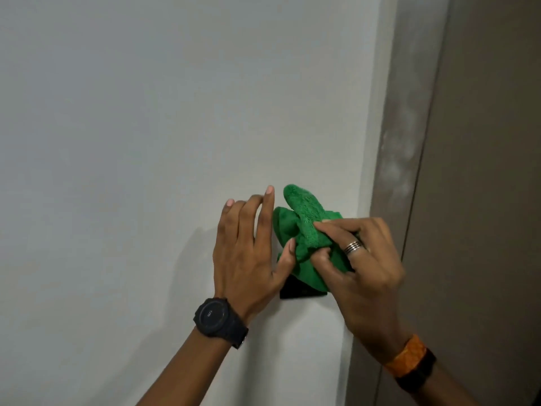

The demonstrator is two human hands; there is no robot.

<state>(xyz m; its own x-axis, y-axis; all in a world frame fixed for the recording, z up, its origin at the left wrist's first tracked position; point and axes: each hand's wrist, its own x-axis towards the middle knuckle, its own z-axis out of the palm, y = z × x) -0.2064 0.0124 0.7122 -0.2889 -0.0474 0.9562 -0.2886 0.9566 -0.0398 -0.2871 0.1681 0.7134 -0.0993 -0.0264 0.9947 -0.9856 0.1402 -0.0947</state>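
My right hand (363, 273) pinches the bunched green cloth (304, 218) against the white wall (146, 142), covering a black wall plate (295, 290) at the cloth's 6 o'clock. My left hand (248, 253) is spread flat at its 9 o'clock, thumb touching it.

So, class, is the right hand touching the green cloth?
Touching. The head view shows the right hand with its thumb and fingers curled round the bunched green cloth, pinching it.

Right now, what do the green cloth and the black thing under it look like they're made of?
The cloth: soft looped fabric, probably microfibre or terry; its nap is fuzzy and it bunches in the right hand. The black thing: looks like hard, smooth plastic, flat against the wall, but mostly covered, so that is a guess.
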